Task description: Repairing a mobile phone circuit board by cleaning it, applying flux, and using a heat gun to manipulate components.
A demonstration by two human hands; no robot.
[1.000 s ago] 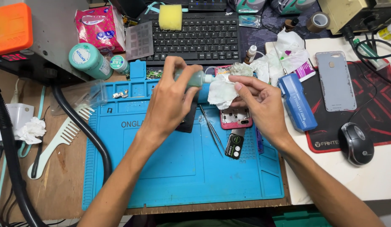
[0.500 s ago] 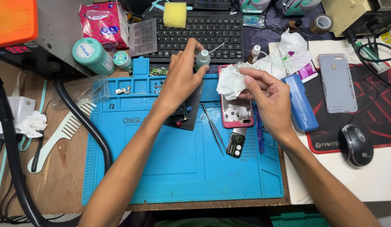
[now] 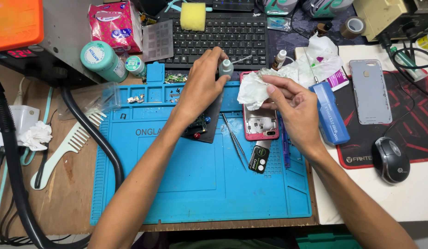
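**Small bottle and tissue held over the blue mat**

Head view, now. Left hand (image 3: pixel 202 85) raised above the upper middle of the blue mat (image 3: pixel 195 184), fingers closed around a small bottle (image 3: pixel 226 68) with a thin needle tip pointing right, just in front of the keyboard (image 3: pixel 214 34). Right hand (image 3: pixel 294 108) close beside it, fingers pinching a crumpled white tissue (image 3: pixel 251 90) directly over the top end of the pink phone frame (image 3: pixel 261 124). Bottle tip and tissue near each other, not touching. Tweezers (image 3: pixel 235 140) lying diagonally on the mat just left of the frame; a small black part (image 3: pixel 259 159) below it. A dark board (image 3: pixel 202 127) partly hidden under the left wrist. Blue box (image 3: pixel 331 113) tight against the right hand's outer side; grey phone back (image 3: pixel 370 91) and mouse (image 3: pixel 390 159) further right on the red pad. Comb (image 3: pixel 69 143) and black hose (image 3: pixel 92 133) at the mat's left edge. Lower half of the mat bare except for both forearms crossing it; upper edge crowded with the parts tray, jars and keyboard. Front edge of the counter (image 3: pixel 66 193) just below the mat.

Against the earlier frames: a second ago, hands pressed together with bottle against tissue; half a second ago, drawn apart. Now much the same as then, bottle upright, tissue a little lower toward the frame.
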